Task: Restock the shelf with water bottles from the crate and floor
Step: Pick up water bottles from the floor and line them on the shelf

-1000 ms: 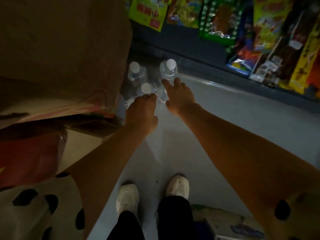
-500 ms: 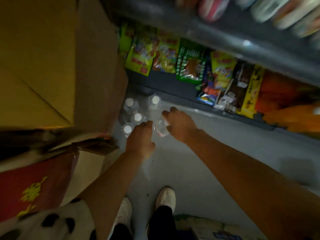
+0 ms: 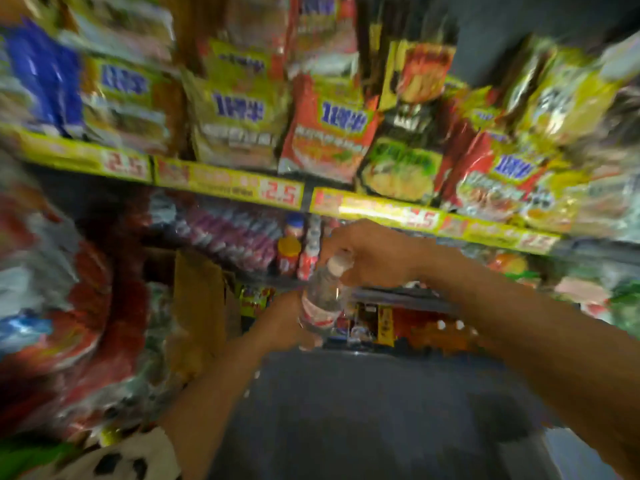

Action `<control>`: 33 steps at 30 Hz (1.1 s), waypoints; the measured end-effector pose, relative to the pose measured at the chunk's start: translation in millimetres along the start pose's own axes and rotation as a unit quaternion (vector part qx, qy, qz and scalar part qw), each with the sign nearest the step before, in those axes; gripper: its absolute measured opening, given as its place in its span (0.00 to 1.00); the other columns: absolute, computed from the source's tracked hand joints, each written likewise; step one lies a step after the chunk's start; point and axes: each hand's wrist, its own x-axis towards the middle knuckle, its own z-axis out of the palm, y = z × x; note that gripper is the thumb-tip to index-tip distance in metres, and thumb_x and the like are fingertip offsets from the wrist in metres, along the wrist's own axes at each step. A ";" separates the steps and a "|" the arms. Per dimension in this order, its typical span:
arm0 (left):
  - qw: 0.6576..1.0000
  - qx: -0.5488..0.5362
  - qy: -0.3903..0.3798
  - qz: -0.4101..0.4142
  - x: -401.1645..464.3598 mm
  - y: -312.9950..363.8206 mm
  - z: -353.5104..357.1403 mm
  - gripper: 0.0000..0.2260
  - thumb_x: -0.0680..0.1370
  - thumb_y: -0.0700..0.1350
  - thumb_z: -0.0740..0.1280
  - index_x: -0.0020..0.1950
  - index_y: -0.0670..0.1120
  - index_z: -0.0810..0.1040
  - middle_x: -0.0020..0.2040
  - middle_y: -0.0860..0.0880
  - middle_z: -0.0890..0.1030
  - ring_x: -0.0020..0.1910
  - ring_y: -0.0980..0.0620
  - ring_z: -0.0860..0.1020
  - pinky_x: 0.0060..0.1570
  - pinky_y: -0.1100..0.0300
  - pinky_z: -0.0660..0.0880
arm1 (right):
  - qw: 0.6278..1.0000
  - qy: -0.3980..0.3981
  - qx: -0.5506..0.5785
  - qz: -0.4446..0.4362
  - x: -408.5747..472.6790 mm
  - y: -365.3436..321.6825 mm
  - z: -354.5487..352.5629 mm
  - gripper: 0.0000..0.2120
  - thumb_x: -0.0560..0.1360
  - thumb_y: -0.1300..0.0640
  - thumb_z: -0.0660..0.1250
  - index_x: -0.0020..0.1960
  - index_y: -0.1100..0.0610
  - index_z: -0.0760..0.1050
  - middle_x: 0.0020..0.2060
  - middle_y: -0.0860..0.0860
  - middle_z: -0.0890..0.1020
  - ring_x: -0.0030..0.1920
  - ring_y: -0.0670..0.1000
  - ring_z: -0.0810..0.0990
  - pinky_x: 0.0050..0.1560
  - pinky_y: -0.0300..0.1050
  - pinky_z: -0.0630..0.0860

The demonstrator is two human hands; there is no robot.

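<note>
Fingers of the right hand [image 3: 372, 258] curl around the neck of a clear plastic water bottle with a white cap and red label [image 3: 320, 299]; the left hand [image 3: 280, 323] grips its base. It hangs mid-air before the yellow-edged metal shelf [image 3: 381, 211]. Swung hastily, it could clip that edge and slip out.

Blurred snack packets [image 3: 239, 123] crowd yellow-edged shelves [image 3: 228, 183] above grey floor [image 3: 363, 410]
</note>
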 end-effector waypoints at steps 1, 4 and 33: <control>1.000 0.002 0.006 0.017 -9.1 24.9 -17.8 0.27 0.57 0.49 0.79 0.55 0.58 0.77 0.53 0.54 0.83 0.55 0.55 0.81 0.54 0.53 0.78 | 1.000 0.010 -0.006 -0.002 -10.7 -14.7 -30.1 0.13 0.67 0.63 0.74 0.52 0.55 0.81 0.44 0.45 0.80 0.46 0.47 0.78 0.47 0.43 0.73; 0.998 0.009 0.019 0.067 -42.1 108.8 -63.9 0.24 0.59 0.41 0.81 0.52 0.53 0.80 0.47 0.57 0.84 0.49 0.62 0.81 0.50 0.60 0.78 | 0.999 0.045 -0.017 -0.012 -39.4 -58.8 -107.8 0.17 0.67 0.61 0.75 0.52 0.48 0.80 0.45 0.38 0.78 0.48 0.42 0.77 0.50 0.45 0.76; 0.940 0.073 0.255 0.216 -6.0 480.2 -308.9 0.17 0.64 0.45 0.80 0.50 0.49 0.80 0.47 0.52 0.83 0.46 0.52 0.80 0.46 0.54 0.80 | 0.912 0.397 0.096 -0.031 -4.0 -106.4 -444.1 0.14 0.67 0.62 0.76 0.47 0.57 0.72 0.41 0.55 0.82 0.43 0.57 0.84 0.45 0.56 0.82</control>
